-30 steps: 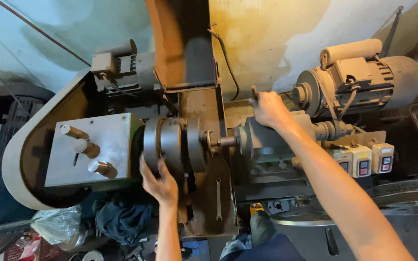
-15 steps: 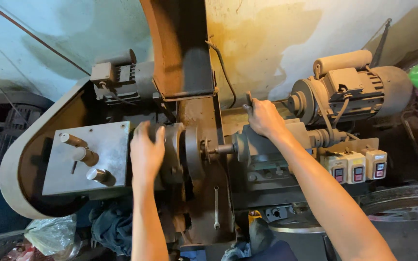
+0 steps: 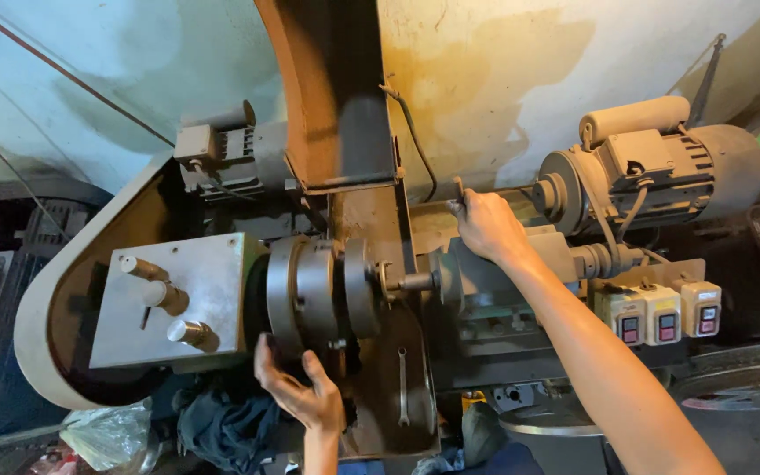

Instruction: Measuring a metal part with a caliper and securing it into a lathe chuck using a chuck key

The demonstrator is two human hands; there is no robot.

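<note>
A worn metal lathe fills the view, with a round grey chuck (image 3: 318, 295) at its middle. My left hand (image 3: 301, 391) is under the chuck, palm up, fingers spread and touching its lower rim. My right hand (image 3: 485, 224) is closed around a small dark lever (image 3: 459, 189) above the grey tool block (image 3: 494, 281) to the right of the chuck. A short shaft (image 3: 411, 281) sticks out of the chuck toward that block.
A grey motor (image 3: 661, 176) sits at the right, above three beige switch boxes (image 3: 661, 312). A steel plate with three knobs (image 3: 169, 299) is left of the chuck. A wrench (image 3: 403, 387) hangs on the rusty column. Rags and plastic bags (image 3: 107, 435) lie below.
My left hand has gone from the chuck's underside up onto its top and back down under it. My right hand has stayed on the lever. The view has shifted slightly.
</note>
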